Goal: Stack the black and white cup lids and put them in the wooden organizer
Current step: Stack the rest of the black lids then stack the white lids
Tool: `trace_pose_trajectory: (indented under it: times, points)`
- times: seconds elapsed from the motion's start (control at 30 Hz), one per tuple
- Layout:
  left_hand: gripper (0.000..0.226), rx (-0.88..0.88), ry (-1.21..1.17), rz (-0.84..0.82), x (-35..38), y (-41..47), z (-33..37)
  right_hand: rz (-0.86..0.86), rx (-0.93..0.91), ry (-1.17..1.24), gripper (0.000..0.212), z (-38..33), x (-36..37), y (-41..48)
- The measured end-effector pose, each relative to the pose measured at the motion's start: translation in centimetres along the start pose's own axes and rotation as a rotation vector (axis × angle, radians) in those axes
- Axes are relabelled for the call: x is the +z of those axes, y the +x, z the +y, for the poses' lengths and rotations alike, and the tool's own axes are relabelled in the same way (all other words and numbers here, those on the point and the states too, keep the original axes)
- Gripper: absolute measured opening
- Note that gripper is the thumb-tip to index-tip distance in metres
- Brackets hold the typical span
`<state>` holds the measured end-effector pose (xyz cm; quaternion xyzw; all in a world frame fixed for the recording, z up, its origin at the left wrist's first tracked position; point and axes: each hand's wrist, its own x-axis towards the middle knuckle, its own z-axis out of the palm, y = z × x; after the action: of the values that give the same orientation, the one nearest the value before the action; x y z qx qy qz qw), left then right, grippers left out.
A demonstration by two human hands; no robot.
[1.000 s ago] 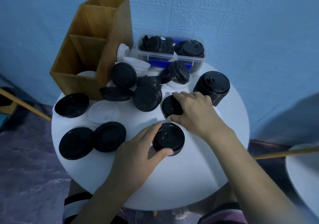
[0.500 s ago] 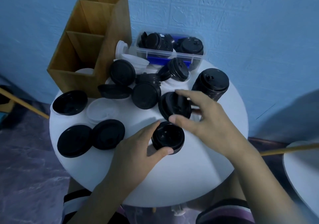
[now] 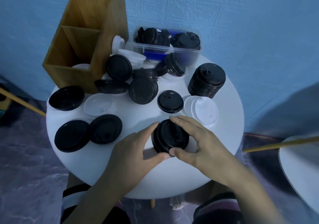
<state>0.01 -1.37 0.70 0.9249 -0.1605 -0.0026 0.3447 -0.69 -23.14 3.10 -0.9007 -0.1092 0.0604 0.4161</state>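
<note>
Black plastic cup-lid stack (image 3: 170, 137) sits tops-up toward 6 o'clock on the round white table (image 3: 172, 177), its axis roughly upright. The left grip (image 3: 134, 153), forearm at 7 o'clock, has fingers on the 10 o'clock rim and thumb at 6. The right grip (image 3: 195, 142), forearm at 5 o'clock, arches over with fingertips at 12 and thumb at 6. Both clasp the lids. The compartmented wooden organizer (image 3: 57, 73) stands at 10 o'clock.
</note>
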Motion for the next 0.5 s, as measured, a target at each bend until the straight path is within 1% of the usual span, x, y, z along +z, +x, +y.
trace_pose_trajectory:
  times: [0.1,0.17,0.37,0.5]
  points:
    - [0.080,0.007,-0.008,0.002,0.05,-0.06,-0.12,0.044,0.017,0.045,0.068,-0.12,-0.11,0.16]
    - [0.077,0.021,-0.001,0.009,-0.02,-0.06,-0.14,0.056,0.021,0.060,0.069,-0.22,-0.15,0.18]
    - [0.076,0.044,0.033,0.039,0.23,0.06,-0.08,0.000,0.009,-0.025,0.072,-0.01,-0.12,-0.05]
    - [0.087,0.039,-0.031,0.057,-0.16,0.08,0.25,-0.008,0.017,-0.043,0.073,-0.01,-0.28,-0.27]
